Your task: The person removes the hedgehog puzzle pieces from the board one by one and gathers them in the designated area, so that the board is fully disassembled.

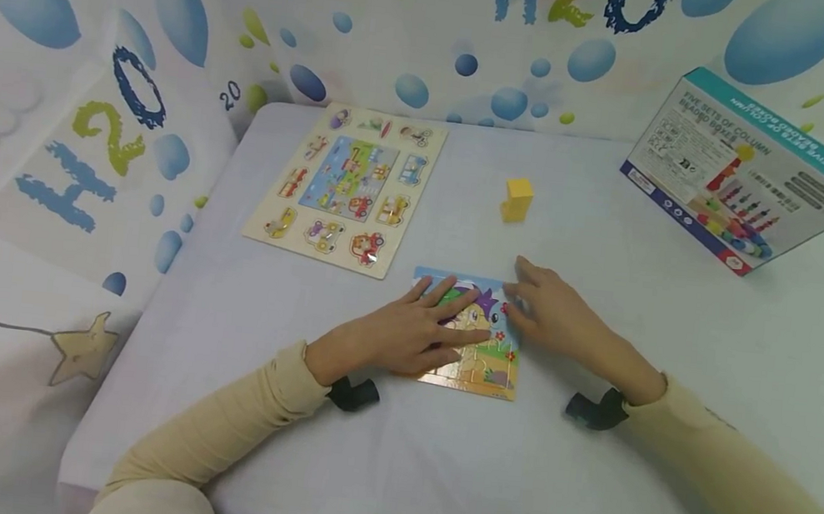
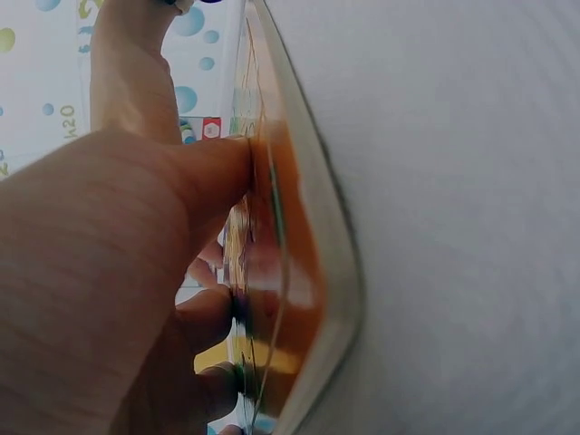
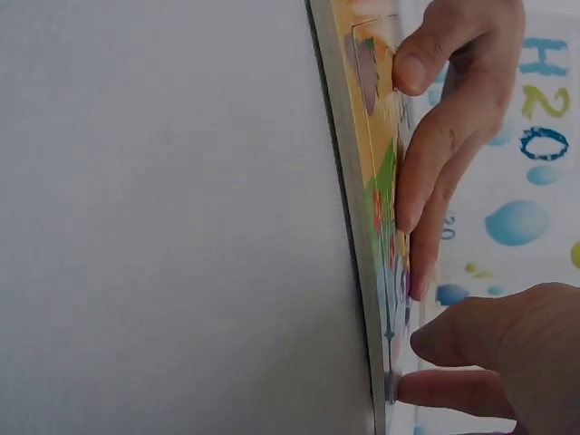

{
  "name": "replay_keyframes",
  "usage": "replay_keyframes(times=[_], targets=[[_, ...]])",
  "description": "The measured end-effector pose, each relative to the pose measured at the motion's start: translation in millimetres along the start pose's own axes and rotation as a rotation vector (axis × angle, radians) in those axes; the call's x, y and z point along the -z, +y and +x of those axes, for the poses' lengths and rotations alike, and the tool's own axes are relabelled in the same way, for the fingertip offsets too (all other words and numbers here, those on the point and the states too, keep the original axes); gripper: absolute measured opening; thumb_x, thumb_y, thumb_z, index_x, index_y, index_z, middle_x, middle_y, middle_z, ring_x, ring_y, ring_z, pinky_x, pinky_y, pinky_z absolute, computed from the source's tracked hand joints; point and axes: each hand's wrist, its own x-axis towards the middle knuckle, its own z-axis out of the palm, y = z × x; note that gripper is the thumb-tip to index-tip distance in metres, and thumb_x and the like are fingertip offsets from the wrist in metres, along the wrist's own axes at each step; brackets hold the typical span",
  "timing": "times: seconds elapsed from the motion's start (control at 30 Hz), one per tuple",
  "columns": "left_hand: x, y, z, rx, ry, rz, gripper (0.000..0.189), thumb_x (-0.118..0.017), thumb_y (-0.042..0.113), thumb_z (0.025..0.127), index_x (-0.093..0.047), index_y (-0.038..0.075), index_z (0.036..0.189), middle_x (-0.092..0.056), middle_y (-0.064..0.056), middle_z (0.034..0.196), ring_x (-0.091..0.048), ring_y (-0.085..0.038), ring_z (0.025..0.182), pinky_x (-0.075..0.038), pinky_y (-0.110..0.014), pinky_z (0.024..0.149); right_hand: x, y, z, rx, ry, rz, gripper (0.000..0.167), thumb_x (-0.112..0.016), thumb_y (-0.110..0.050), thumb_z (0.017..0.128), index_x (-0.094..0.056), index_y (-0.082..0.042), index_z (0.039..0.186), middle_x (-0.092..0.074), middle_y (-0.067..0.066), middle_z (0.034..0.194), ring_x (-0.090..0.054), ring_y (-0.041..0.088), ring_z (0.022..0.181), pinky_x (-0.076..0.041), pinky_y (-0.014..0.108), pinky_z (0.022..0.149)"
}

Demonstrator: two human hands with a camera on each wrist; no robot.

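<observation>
Beige sleeves [image 1: 222, 409] came in from the lower left and lower right of the frame, with a small dark device [image 1: 354, 395] under the left wrist and another [image 1: 595, 410] under the right. Beneath them spread a white-covered table [image 1: 344, 476].

The jigsaw puzzle [image 1: 478, 375] lay flat near the middle of the head view, its cartoon scene showing purple, green and orange parts. The left hand [image 1: 425, 330] rested across its left and centre, fingers straight and fanned apart, gripping nothing. The right hand [image 1: 550, 309] was at the puzzle's upper right edge, its fingers loosely bent and apart. In the right wrist view, one fingertip met a small grey bit at the puzzle's edge; it was too small there to say what that was, and no firm grip on it showed.

Farther off, left of centre, lay a pale board [image 1: 348, 177] with vehicle pictures around a central scene. Yellow blocks [image 1: 517, 199] stood above the puzzle, and a teal-topped box [image 1: 748, 175] at upper right. A backdrop [image 1: 434, 50] printed with blue drops and "H2O" filled the top.
</observation>
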Motion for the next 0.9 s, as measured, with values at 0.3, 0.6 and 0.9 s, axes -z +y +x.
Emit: replay_keyframes(times=[0.3, 0.6, 0.9], targets=[[1.1, 0.0, -0.7, 0.016, -0.014, 0.0, 0.048, -0.04, 0.04, 0.104, -0.034, 0.036, 0.152, -0.01, -0.01, 0.164, -0.005, -0.042, 0.149, -0.013, -0.061, 0.116, 4, -5, 14.1, -0.131, -0.049, 0.161, 0.023, -0.06, -0.014, 0.091, -0.064, 0.003, 0.106, -0.032, 0.034, 0.15, -0.028, 0.048, 0.14, -0.024, 0.06, 0.113], [-1.5, 0.1, 0.5, -0.006, -0.002, 0.011, 0.047, -0.039, 0.04, 0.104, -0.035, 0.035, 0.151, -0.011, -0.011, 0.164, -0.006, -0.042, 0.148, -0.015, -0.062, 0.115, 1, -7, 13.2, -0.127, -0.022, 0.133, 0.022, -0.056, -0.012, 0.093, -0.062, 0.006, 0.105, -0.036, 0.036, 0.146, -0.03, 0.05, 0.139, -0.025, 0.06, 0.112], [0.0, -1.5, 0.1, -0.011, 0.002, 0.023, 0.048, -0.04, 0.04, 0.104, -0.035, 0.035, 0.151, -0.013, -0.012, 0.163, -0.006, -0.042, 0.149, -0.015, -0.062, 0.116, 9, -9, 2.8, -0.11, -0.104, 0.012, 0.054, -0.067, -0.026, 0.09, -0.057, 0.008, 0.13, -0.036, 0.033, 0.148, -0.037, 0.048, 0.136, -0.032, 0.057, 0.109]])
